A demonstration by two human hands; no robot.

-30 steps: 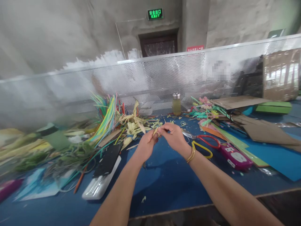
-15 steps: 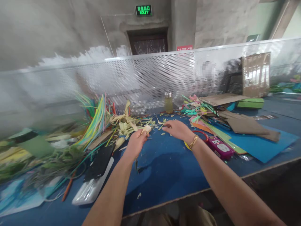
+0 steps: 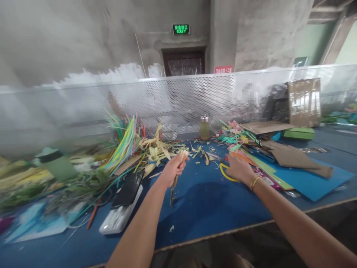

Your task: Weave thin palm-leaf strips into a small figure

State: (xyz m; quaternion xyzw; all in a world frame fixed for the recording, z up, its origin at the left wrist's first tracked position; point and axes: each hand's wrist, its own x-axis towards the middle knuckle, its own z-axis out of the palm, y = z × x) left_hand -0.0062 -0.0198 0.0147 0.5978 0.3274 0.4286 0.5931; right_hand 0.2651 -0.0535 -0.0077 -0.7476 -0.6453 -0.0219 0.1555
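My left hand (image 3: 174,169) is closed on a pale cream strip of dried husk (image 3: 183,154), its top showing above the fingers. A thin dark strand (image 3: 172,193) hangs below this hand. On the right, my right hand (image 3: 241,169) is at the scissors (image 3: 227,175), its fingers closed about the handles. One large yellow handle loop shows, and a greyish blade seems to point left toward the scraps. Left of and behind my left hand lies a heap of pale husk leaves (image 3: 157,154).
Coloured stems (image 3: 125,143) and a dark phone (image 3: 128,190) on a white case are at left. A bottle (image 3: 204,128) stands before the perforated screen (image 3: 184,100). Blue sheets (image 3: 315,182), cardboard (image 3: 292,150) and a magenta pouch (image 3: 267,178) are at right.
My right hand has moved right and toward me, from the scraps onto the scissors. My left hand still grips the husk strip. The view has tilted down slightly.
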